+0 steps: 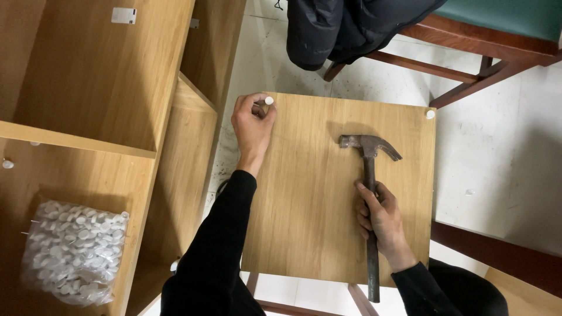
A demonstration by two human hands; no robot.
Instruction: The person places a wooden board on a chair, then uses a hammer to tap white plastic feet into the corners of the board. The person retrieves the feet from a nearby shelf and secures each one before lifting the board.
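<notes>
Pinching white cap w/ left hand — right hand grips hammer.

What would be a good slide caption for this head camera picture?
Left hand pins a white cap at a wooden panel's corner; right hand holds a claw hammer.

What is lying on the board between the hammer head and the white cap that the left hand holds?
Nothing: in the head view, only bare wooden board lies between the hammer and the white cap.

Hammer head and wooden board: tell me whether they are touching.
Cannot tell. In the head view the hammer head sits over the wooden board with a shadow beside it, held by the right hand; neither contact nor gap shows plainly.
</notes>
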